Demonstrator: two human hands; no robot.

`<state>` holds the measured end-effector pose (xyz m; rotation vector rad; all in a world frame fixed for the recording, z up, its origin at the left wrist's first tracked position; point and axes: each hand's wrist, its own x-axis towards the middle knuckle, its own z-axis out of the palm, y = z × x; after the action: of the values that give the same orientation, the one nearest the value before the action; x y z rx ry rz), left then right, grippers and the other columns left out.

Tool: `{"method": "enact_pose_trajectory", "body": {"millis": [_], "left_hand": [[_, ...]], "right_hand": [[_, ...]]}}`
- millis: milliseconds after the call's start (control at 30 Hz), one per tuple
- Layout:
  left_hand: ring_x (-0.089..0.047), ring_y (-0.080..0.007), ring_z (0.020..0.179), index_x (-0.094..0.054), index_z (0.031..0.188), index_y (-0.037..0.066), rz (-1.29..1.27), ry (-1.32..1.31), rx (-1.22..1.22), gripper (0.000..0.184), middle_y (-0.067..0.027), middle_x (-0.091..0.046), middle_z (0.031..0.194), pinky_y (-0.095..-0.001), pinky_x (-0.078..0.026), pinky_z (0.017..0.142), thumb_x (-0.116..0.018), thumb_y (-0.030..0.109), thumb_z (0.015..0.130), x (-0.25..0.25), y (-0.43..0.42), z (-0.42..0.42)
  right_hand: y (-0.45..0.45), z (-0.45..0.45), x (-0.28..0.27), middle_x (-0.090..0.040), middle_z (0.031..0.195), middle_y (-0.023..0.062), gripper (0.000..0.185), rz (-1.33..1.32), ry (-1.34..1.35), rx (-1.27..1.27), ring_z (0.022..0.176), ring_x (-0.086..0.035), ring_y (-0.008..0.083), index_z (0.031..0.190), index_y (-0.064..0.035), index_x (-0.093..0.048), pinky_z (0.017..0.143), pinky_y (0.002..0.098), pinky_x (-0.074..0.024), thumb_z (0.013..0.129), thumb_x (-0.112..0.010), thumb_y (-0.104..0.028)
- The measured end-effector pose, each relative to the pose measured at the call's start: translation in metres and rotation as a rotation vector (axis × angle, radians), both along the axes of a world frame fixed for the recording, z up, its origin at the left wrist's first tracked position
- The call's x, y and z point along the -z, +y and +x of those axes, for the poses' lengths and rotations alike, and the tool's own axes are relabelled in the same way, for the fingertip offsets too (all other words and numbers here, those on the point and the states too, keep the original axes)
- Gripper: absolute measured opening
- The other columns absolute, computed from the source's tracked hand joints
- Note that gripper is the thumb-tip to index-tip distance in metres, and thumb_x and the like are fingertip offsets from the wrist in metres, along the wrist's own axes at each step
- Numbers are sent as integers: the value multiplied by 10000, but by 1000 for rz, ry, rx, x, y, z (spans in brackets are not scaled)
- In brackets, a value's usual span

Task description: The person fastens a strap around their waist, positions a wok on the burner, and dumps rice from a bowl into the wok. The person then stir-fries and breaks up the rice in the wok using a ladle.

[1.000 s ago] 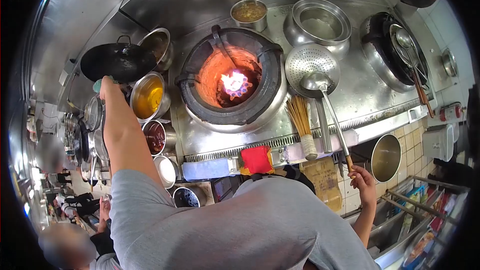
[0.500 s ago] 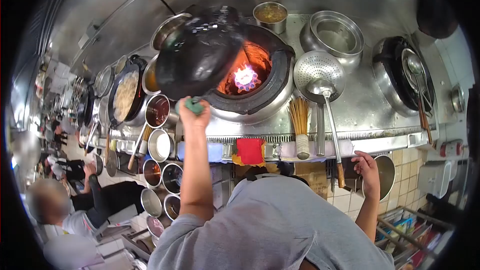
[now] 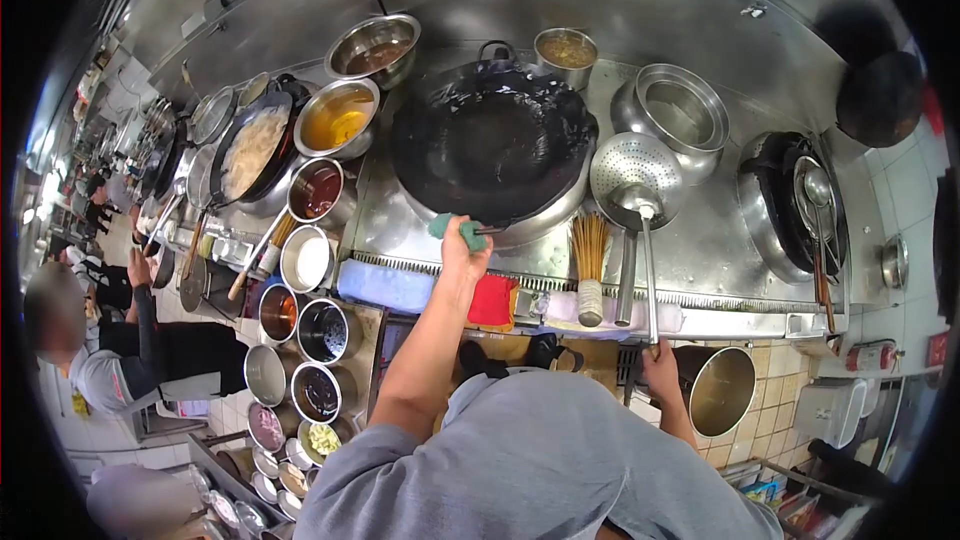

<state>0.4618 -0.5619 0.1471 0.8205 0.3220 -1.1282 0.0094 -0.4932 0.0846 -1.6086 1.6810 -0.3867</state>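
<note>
Wok is already sitting on the burner, left hand gripping through cloth at six o'clock! Right hand is gripping the ladle, resting on the strainer.

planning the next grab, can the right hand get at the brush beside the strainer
Probably yes: the brush lies uncovered, but the right hand seems to grip the ladle, so it would need to let go and get past the strainer handle.
</note>
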Motion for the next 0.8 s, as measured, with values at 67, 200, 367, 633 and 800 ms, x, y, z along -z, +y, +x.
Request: {"method": "enact_pose_trajectory", "body": {"millis": [67, 200, 367, 633, 800], "left_hand": [[-542, -174, 645, -540, 851, 126, 8, 24, 110, 111, -40, -560, 745, -317, -447, 558, -625, 188, 816, -1, 0, 6], [-553, -179, 643, -542, 868, 135, 87, 55, 334, 195, -34, -562, 764, -293, -474, 563, -671, 277, 831, -13, 6, 21], [-607, -216, 715, -534, 1110, 101, -57, 155, 841, 444, -62, -603, 871, -334, -524, 634, -698, 393, 819, -16, 53, 51], [-606, -339, 1052, -278, 1464, 130, 447, -1920, 1598, 870, -248, -547, 1190, -434, -511, 843, -739, 392, 775, 17, 84, 0], [-531, -315, 1114, -251, 1501, 228, 515, -2088, 1497, 933, -188, -489, 1247, -457, -485, 857, -768, 395, 742, 0, 107, -9]], "right_hand": [[-4, 1, 1, -583, 740, 151, 401, -326, 180, -37, 734, -648, 238, 1237, 34, -506, 638, 373, -499, 885, -595, -135], [-23, 40, -103, -531, 675, 53, 210, 170, -302, 223, 523, -526, 139, 1101, -27, -522, 444, 306, -432, 947, -547, -168], [-36, 83, -131, -443, 662, -8, 210, 148, -586, 355, 440, -406, 75, 1173, -80, -490, 370, 230, -350, 978, -503, -157], [-22, 184, -204, -431, 714, 1, 331, 184, -873, 242, 466, -385, 70, 1310, -88, -432, 410, 223, -362, 982, -470, -106], [-15, 236, -221, -424, 695, -11, 336, 223, -986, 45, 436, -370, 54, 1306, -63, -435, 385, 211, -345, 987, -487, -155]]}}
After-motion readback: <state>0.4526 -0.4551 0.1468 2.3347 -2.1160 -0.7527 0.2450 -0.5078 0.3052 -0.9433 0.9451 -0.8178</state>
